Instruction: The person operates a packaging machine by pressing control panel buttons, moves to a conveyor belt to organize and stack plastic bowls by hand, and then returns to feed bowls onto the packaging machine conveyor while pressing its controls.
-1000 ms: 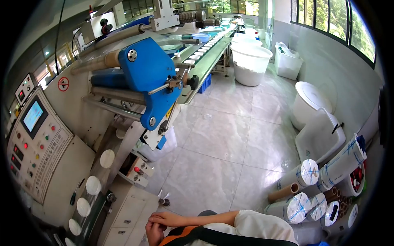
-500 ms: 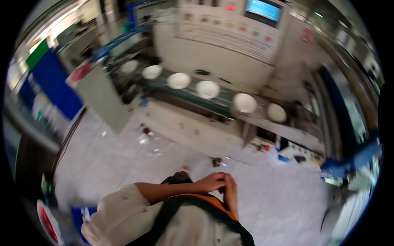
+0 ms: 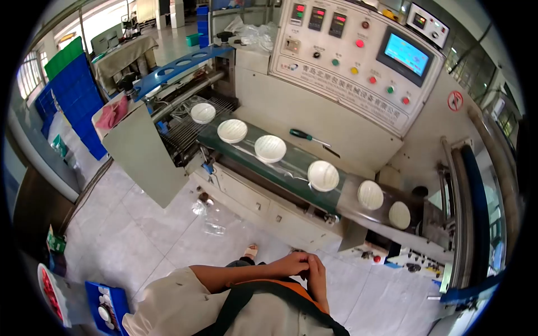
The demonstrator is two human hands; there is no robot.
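Note:
My left hand (image 3: pixel 292 263) and my right hand (image 3: pixel 317 280) are together in front of my waist, touching each other with fingers folded in. Whether anything is between them is hidden. Beyond them, several white bowls (image 3: pixel 270 149) stand in a row on a conveyor with a green belt (image 3: pixel 294 180). The end bowl (image 3: pixel 399 215) sits at the right, beside the machine's rollers. Behind the row, a screwdriver (image 3: pixel 310 137) with a dark green handle lies on the machine ledge. Neither hand touches the bowls or the machine.
A control panel (image 3: pixel 347 61) with buttons and a lit screen (image 3: pixel 406 55) faces me. Blue crates (image 3: pixel 78 106) are stacked at left. A small blue crate (image 3: pixel 92 291) with white round pieces stands lower left. Clear plastic scraps (image 3: pixel 214 227) lie on the tiled floor.
My view has shifted and sharpened, so the machine looks larger and lower. The bowls lie differently along the belt relative to the screwdriver. My hands stay together in front of me.

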